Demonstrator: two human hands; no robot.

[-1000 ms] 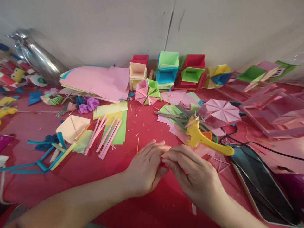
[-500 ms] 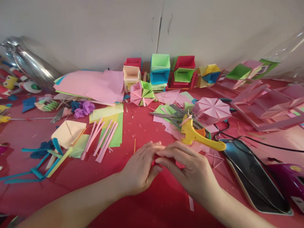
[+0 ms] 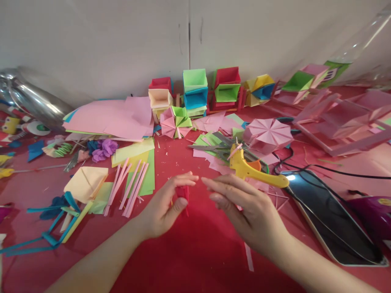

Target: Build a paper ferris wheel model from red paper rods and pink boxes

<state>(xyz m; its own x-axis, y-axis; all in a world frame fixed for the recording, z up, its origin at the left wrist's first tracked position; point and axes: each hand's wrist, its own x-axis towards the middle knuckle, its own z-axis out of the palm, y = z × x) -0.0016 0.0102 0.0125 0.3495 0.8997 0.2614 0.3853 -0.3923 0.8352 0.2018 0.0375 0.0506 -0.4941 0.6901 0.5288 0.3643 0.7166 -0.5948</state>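
Note:
My left hand (image 3: 166,205) is curled around a small red folded paper piece (image 3: 184,194), which shows between its fingers and thumb; most of it is hidden behind them. Fingers stretched and holding nothing that I can see, my right hand (image 3: 244,203) hovers just to the right, its fingertips a short gap from the left ones. Beyond the right hand lies a yellow glue gun (image 3: 258,176), beside scissors (image 3: 210,149) resting on paper scraps. Left of my left hand are thin pink paper strips (image 3: 136,189) on coloured sheets.
Folded paper boxes (image 3: 195,80) are stacked along the wall. A pink pleated paper piece (image 3: 269,133) sits behind the glue gun. At the right lies a phone (image 3: 332,219) with a cable across it. Blue paper strips (image 3: 50,240) and a metal flask (image 3: 36,97) are at the left.
My hands have parted: the left moved left with the red paper piece, and the right fingertips came away from it. The view has shifted slightly.

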